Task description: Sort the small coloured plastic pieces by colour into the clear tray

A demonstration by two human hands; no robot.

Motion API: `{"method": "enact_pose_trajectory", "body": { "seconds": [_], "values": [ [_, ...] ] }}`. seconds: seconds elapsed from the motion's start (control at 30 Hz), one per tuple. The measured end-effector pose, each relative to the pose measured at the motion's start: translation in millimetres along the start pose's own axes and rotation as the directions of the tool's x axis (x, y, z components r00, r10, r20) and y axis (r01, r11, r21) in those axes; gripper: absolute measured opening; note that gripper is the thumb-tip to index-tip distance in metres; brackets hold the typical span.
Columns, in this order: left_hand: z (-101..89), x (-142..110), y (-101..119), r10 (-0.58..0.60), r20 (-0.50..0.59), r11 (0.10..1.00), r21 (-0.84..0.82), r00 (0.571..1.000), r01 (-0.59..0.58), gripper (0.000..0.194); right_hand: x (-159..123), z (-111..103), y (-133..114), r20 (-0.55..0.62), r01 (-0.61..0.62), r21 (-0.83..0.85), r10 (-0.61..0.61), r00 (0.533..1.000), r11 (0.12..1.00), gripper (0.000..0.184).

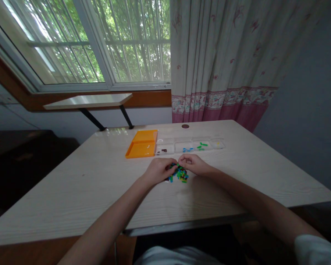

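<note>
A loose pile of small plastic pieces point(183, 176) in green, blue, yellow and dark brown lies on the table in front of me. My left hand point(159, 170) rests at the pile's left side, fingers curled and thumb against the pieces. From the right, my right hand point(194, 164) reaches over the far edge of the pile, with its fingertips drawn together. What either hand holds is too small to make out. Just beyond stands a row of clear compartments: brown pieces point(163, 150) in one, blue pieces point(187, 149) in another, and green pieces point(202, 145) further right.
An open orange case point(140, 150) with a few white bits lies left of the clear tray point(169, 148). A raised shelf point(99, 99) on dark legs stands at the table's back left. A round dark cable cap point(185, 126) sits near the back edge, before the curtain point(209, 73).
</note>
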State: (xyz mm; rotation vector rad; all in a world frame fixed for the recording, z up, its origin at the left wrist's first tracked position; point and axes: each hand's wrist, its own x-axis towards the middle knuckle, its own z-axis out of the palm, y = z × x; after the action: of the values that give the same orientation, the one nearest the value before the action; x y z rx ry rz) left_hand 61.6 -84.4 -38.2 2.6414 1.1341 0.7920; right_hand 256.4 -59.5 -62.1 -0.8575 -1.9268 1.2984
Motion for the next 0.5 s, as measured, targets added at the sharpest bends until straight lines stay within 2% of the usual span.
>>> {"method": "enact_pose_trajectory", "body": {
  "seconds": [0.1, 0.27, 0.5],
  "values": [
    [-0.4, -0.4, -1.5, -0.042, -0.032, 0.999, 0.010, 0.999, 0.043, 0.017, -1.1, -2.3, -2.0, -0.044, 0.060, -0.088, -0.064, 0.997, 0.994, 0.027],
    [1.0, -0.9, -3.4, -0.066, -0.056, 0.997, 0.022, 0.996, 0.067, 0.018, -3.5, -4.6, -6.6, -0.090, 0.093, -0.327, -0.129, 0.988, 0.940, 0.019],
    [1.6, -0.3, -3.4, -0.070, -0.039, 0.998, -0.008, 0.997, 0.070, 0.018, -4.1, -5.6, -7.9, -0.081, 0.189, -0.481, -0.258, 0.963, 0.856, 0.017]
  ]
}}
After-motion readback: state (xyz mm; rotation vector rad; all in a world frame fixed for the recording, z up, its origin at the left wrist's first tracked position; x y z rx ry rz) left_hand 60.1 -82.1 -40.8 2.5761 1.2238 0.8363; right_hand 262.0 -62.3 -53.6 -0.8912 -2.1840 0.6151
